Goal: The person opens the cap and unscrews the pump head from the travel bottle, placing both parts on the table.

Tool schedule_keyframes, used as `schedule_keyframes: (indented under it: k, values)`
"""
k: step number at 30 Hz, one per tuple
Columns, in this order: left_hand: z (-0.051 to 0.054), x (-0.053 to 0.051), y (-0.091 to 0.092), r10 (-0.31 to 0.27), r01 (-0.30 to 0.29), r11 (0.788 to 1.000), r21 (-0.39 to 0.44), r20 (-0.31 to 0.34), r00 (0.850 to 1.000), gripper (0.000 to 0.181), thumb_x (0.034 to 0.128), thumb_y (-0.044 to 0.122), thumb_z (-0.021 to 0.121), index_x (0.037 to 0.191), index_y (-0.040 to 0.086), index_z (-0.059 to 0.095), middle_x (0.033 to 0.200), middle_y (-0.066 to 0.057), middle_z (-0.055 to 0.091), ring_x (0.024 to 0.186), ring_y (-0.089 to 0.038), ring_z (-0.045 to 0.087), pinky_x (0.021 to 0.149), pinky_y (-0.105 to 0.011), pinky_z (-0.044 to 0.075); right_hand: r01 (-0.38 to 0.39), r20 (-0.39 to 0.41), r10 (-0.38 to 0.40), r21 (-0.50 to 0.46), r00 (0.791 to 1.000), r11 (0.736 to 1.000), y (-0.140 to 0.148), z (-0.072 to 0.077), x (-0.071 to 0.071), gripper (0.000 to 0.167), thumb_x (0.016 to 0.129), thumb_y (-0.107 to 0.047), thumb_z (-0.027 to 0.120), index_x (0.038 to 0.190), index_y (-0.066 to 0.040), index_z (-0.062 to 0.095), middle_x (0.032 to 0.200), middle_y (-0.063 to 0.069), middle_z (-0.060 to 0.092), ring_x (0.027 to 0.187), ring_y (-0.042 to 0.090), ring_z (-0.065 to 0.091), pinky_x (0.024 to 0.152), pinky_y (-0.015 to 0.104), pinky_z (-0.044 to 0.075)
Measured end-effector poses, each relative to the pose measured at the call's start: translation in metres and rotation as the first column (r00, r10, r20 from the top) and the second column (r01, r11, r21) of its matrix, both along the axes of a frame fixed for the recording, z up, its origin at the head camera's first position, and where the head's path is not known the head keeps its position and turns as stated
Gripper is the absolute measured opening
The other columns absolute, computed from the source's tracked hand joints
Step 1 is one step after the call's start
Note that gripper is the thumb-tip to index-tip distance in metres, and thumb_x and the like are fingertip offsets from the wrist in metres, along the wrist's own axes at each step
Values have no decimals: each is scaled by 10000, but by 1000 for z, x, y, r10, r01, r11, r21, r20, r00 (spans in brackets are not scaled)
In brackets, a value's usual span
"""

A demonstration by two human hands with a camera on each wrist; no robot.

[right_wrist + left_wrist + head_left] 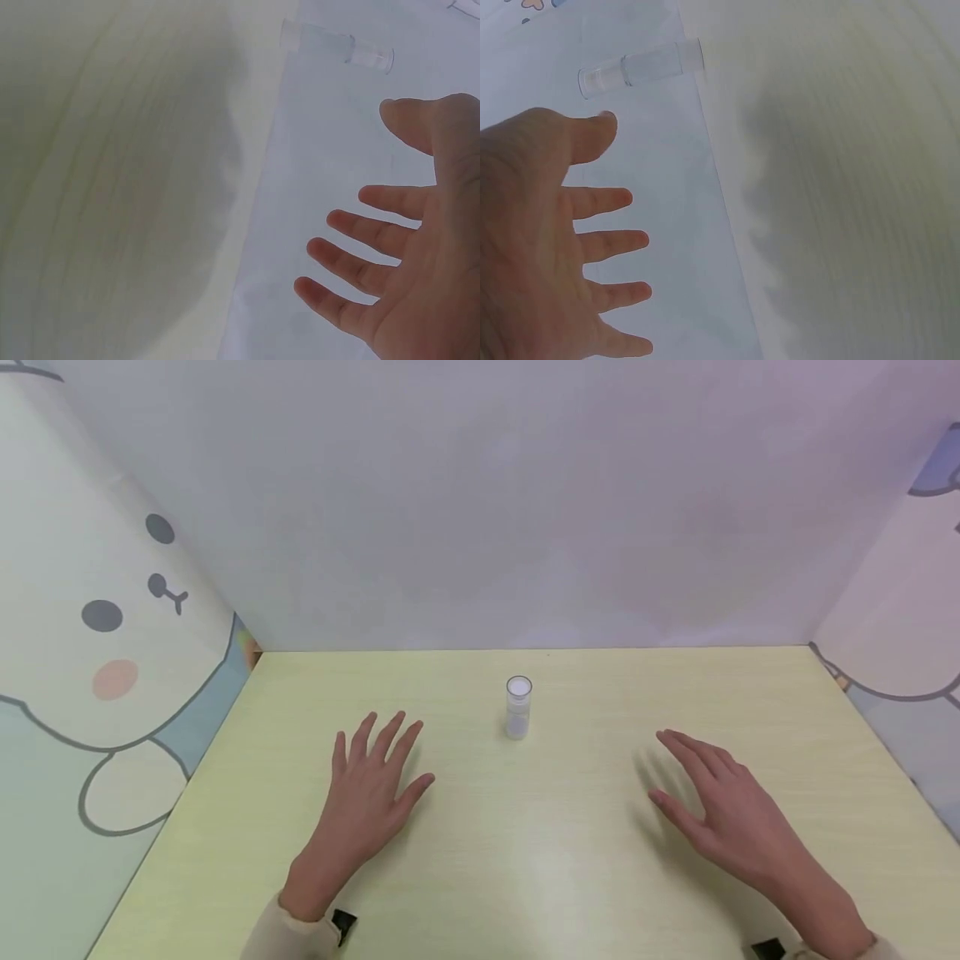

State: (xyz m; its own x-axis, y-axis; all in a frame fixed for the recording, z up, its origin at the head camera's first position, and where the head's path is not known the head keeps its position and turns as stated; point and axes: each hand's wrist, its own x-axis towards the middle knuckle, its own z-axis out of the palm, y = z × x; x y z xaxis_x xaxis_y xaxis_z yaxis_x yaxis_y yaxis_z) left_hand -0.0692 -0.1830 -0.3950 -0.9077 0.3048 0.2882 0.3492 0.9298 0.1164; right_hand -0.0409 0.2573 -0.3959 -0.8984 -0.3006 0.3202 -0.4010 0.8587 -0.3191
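Note:
A small clear bottle with a whitish, see-through body (517, 708) stands upright on the table, a bit beyond both hands. In the left wrist view the same bottle (652, 66) appears past the thumb; in the right wrist view the bottle (336, 46) is at the top. My left hand (367, 797) is spread palm down over the table, left of the bottle, holding nothing. On the other side my right hand (738, 822) hovers with its fingers extended and thumb apart, also holding nothing. Neither hand touches the bottle.
The pale wood-grain table (517, 860) ends at a plain whitish back wall (510, 510). Side panels with cartoon animal faces stand at the left (52, 568) and right (907, 602). Dark straps show at both sleeve cuffs.

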Motion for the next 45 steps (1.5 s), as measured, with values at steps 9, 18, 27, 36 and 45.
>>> schedule_keyframes:
  k: [9,18,27,36,45]
  values:
    - [-1,-6,6,2,-3,997,72,10,1000,562,978,409,714,1463,161,574,1581,-113,496,1510,-436,360,1186,-747,247,39,109,-26,-118,994,992,-11,-6,1,642,970,-322,756,1541,-200,488,1463,86,590,1339,331,535,968,516,462]
    - [2,-15,17,-21,22,986,163,-9,1000,451,984,350,718,1383,155,639,1496,-105,586,1401,-402,496,1182,-703,305,16,90,0,-180,996,983,-26,-12,-8,559,972,-267,757,1478,-146,555,1405,46,642,1210,279,626,949,358,457]
    - [6,-23,28,-47,56,975,217,-46,998,408,979,331,729,1339,151,665,1419,-105,635,1325,-379,553,1154,-678,352,-14,77,32,-223,996,975,-42,-15,-22,508,959,-209,767,1427,-115,594,1362,50,672,1105,288,684,920,421,511]
    - [8,-29,37,-69,82,969,233,-60,996,384,981,323,726,1317,143,680,1392,-111,656,1292,-364,576,1105,-604,411,-37,108,72,-297,991,954,-62,-15,-33,459,974,-200,749,1405,-130,608,1350,38,683,1109,289,696,937,503,542]
    - [13,-38,49,-79,88,964,252,-46,996,385,995,341,707,1327,148,676,1388,-94,656,1307,-347,578,1123,-582,418,-24,184,95,-355,978,935,-84,-14,-50,454,991,-232,728,1409,-114,596,1361,91,683,1140,322,702,966,534,556]
